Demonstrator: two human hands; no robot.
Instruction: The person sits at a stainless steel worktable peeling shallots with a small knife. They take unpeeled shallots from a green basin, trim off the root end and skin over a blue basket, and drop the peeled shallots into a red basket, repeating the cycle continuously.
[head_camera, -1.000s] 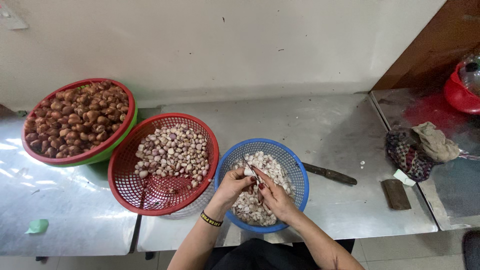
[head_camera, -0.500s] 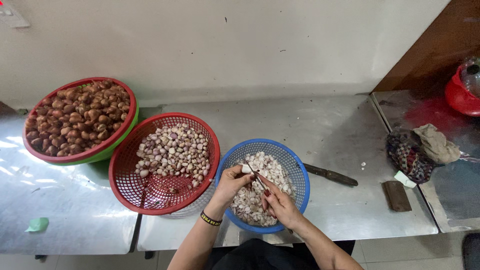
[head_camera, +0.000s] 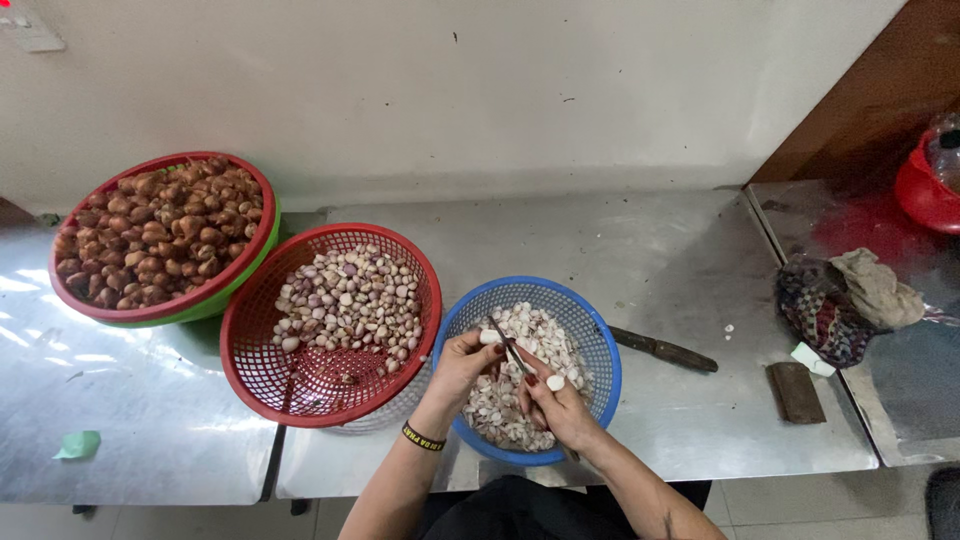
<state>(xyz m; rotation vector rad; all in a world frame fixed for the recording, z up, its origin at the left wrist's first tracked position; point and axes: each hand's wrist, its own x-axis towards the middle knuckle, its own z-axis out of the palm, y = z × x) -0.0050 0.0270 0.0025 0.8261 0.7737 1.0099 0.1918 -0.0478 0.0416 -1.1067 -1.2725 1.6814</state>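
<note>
Hardly shifted since 1 second ago: both hands still over the blue basket (head_camera: 598, 345), a white clove now loose beside the right thumb. Left hand (head_camera: 462, 365) curled shut around a pale garlic clove (head_camera: 490, 337), pinched at the fingertips. Right hand (head_camera: 556, 402) closed on a small knife (head_camera: 508, 352), blade tip touching that clove. Just left, a red basket (head_camera: 262, 378) of unpeeled cloves; farther left, another basket of brown bulbs (head_camera: 158, 236). Second knife (head_camera: 664, 351) lying on the metal table (head_camera: 690, 260).
</note>
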